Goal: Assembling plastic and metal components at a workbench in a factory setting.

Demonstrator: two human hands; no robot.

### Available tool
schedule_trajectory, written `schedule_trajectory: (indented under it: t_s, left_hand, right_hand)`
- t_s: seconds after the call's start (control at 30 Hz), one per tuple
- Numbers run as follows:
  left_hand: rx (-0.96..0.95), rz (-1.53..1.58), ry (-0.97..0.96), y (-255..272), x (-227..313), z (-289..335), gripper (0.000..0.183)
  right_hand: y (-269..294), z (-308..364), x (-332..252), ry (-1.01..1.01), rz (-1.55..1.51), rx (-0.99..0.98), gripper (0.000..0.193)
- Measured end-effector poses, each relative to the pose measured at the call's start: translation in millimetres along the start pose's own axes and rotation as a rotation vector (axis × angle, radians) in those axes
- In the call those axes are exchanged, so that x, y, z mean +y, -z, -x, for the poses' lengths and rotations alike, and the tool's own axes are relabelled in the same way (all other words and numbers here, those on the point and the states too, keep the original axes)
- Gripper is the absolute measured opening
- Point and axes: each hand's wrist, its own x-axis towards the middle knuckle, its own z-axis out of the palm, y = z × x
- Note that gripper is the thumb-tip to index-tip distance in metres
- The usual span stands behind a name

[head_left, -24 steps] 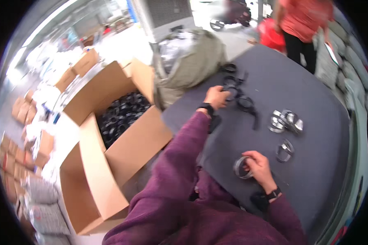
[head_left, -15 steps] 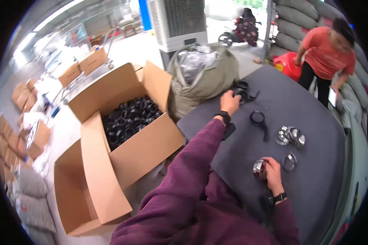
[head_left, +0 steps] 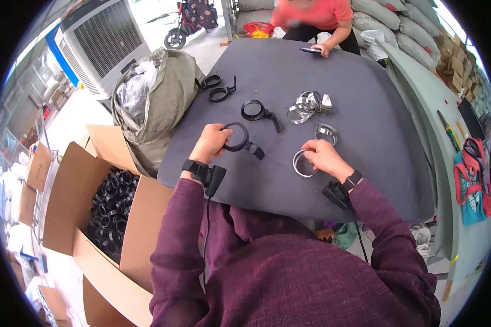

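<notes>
My left hand (head_left: 208, 143) is closed on a black plastic ring with a tab (head_left: 247, 143), held just above the grey table (head_left: 360, 163). In my right hand (head_left: 327, 160), thumb and fingers pinch a shiny silver metal ring (head_left: 296, 167). Beside that hand more silver rings (head_left: 326, 129) lie on the table, and beyond them is a loose pile of silver rings (head_left: 305, 105). Another black ring with a tab (head_left: 265, 114) lies past my left hand. Farther left, two black rings (head_left: 218, 98) rest close together.
An open cardboard box (head_left: 136, 229) of black rings stands at my left. Behind it is a big sack (head_left: 174, 82) against the table edge. Across the table a person in an orange shirt (head_left: 338, 16) holds a phone (head_left: 310, 50). A pale green board (head_left: 420, 114) runs along the right.
My left hand has come back from the black rings at the table's far edge, now with one in its grip. My right hand still holds silver metal. The view has turned right.
</notes>
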Motion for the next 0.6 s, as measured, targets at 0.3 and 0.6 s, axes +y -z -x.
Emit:
schedule_trajectory:
  t_s: [0.3, 0.6]
  left_hand:
    - [0.143, -0.035, 0.032, -0.6, -51.7, -8.3, 0.032]
    - [0.251, -0.123, -0.099, -6.6, -64.4, -0.6, 0.051]
  right_hand:
    - [5.7, 27.2, -2.4, 0.429, 0.473, 0.085, 0.06]
    - [14.8, 23.8, 6.8, 0.39, 0.087, -0.007, 0.083]
